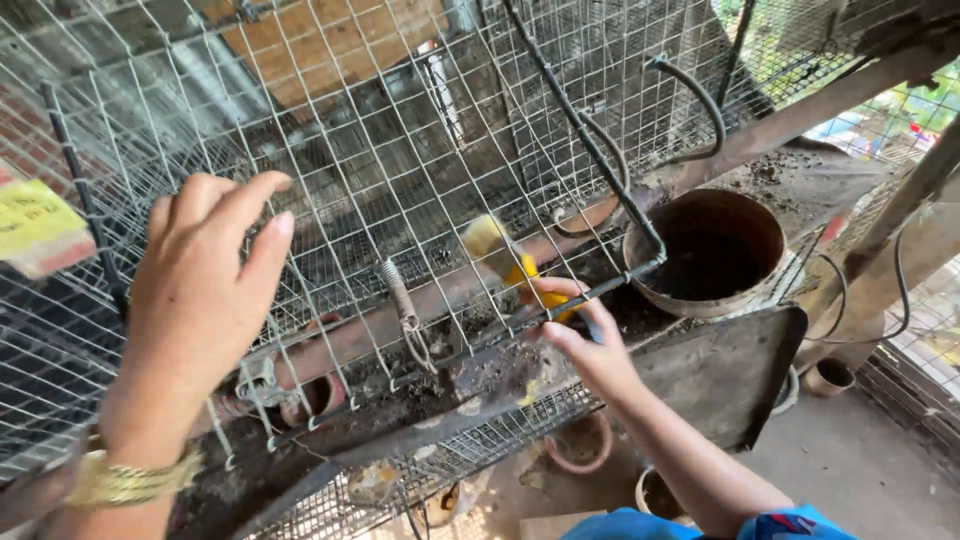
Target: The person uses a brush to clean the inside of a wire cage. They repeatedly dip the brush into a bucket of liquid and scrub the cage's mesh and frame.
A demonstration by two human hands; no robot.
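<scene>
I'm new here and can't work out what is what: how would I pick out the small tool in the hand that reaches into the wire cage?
Start at the big wire-mesh cage door, swung open. Below it the right hand reaches in, left of the round rusty metal pot. Its fingers hold a small yellow-handled brush with pale bristles, the only bright yellow thing among the rust and dirt there.

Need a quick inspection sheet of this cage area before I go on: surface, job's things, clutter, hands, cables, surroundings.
Surface: dark metal tray under the cage, caked with dirt.
Job's things: yellow-handled brush; wire cage door.
Clutter: rusty round pot, small clay pots on the floor.
Hands: left hand grips the door mesh; right hand holds the brush through the wire.
Cables: black hose looping behind the mesh.
Surroundings: brick wall behind, greenery at right.
</scene>
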